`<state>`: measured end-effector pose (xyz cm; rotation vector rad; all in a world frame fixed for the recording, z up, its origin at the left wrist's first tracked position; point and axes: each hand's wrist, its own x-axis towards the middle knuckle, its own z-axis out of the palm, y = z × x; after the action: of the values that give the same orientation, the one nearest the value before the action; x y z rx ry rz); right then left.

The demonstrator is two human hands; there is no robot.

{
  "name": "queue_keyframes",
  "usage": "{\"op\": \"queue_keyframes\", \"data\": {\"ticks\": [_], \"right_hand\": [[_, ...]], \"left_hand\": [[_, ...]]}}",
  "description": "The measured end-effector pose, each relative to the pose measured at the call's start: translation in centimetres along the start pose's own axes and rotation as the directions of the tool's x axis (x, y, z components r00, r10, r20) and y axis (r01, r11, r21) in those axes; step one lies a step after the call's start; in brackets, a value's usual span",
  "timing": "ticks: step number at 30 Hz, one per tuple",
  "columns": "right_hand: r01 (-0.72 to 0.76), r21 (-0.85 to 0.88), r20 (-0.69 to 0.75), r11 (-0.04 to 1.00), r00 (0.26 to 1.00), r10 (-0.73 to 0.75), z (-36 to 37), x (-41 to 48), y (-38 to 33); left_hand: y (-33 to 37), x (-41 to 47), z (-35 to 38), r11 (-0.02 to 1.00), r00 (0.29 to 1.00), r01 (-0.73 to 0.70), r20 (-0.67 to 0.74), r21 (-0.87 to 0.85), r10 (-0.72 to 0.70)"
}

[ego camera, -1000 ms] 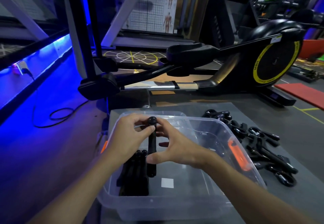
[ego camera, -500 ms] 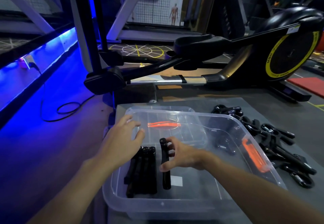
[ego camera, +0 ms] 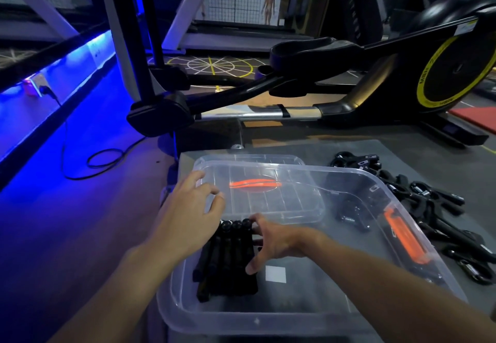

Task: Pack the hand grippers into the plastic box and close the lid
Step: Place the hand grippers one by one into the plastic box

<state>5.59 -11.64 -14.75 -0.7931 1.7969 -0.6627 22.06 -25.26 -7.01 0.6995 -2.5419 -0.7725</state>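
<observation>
A clear plastic box [ego camera: 295, 316] with orange latches stands on the grey table in front of me. Several black hand grippers [ego camera: 228, 259] lie packed side by side against its left wall. My right hand [ego camera: 271, 243] is inside the box, fingers curled against the rightmost gripper of that row. My left hand [ego camera: 188, 214] hovers over the box's left rim, fingers spread, holding nothing. The clear lid [ego camera: 257, 187] lies behind the box. A pile of loose black hand grippers [ego camera: 434, 214] sits on the table to the right of the box.
A black and yellow elliptical trainer [ego camera: 402, 74] stands just beyond the table. A black cable [ego camera: 102, 157] coils on the blue-lit floor to the left. A white sticker [ego camera: 275, 274] shows on the box bottom.
The gripper that both hands held upright above the box now lies in the row at the left wall. My left hand let go and moved left; my right hand pressed it against the others.
</observation>
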Motion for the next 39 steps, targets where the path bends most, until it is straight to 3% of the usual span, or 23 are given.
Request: {"op": "queue_keyframes", "data": {"ticks": [12, 17, 23, 27, 31, 36, 39], "right_hand": [[-0.007, -0.066, 0.020, 0.998, 1.000, 0.008, 0.0, -0.5, 0.0], [-0.049, -0.155, -0.031, 0.987, 0.999, 0.045, -0.9, -1.2, -0.3], [0.085, -0.096, -0.192, 0.992, 0.976, -0.102, -3.4, -5.3, -1.5], [0.212, -0.026, -0.440, 0.977, 0.875, -0.202, -6.2, -10.4, -1.8], [0.334, 0.005, -0.666, 0.943, 0.704, -0.246, -9.6, -16.2, 0.0], [0.306, 0.083, -0.821, 0.948, 0.560, -0.109, -12.3, -22.6, 5.9], [0.223, 0.151, -0.849, 0.963, 0.528, 0.011, -12.7, -24.5, 11.1]], "left_hand": [[0.0, -0.3, -0.2, 1.000, 1.000, -0.021, 0.015, 0.022, 0.020], [0.5, 0.2, -0.5, 0.998, 1.000, 0.020, 0.002, 0.062, -0.021], [4.6, 2.0, -0.7, 1.000, 0.997, 0.007, -0.083, -0.005, -0.007], [9.5, 2.8, 0.6, 0.982, 0.986, -0.140, -0.106, -0.127, 0.126], [14.8, 3.1, 3.9, 0.953, 0.970, -0.245, -0.049, -0.180, 0.240], [20.8, 2.2, 9.3, 0.918, 0.922, -0.329, 0.137, -0.221, 0.363], [22.7, 1.6, 12.3, 0.886, 0.865, -0.403, 0.222, -0.229, 0.451]]}}
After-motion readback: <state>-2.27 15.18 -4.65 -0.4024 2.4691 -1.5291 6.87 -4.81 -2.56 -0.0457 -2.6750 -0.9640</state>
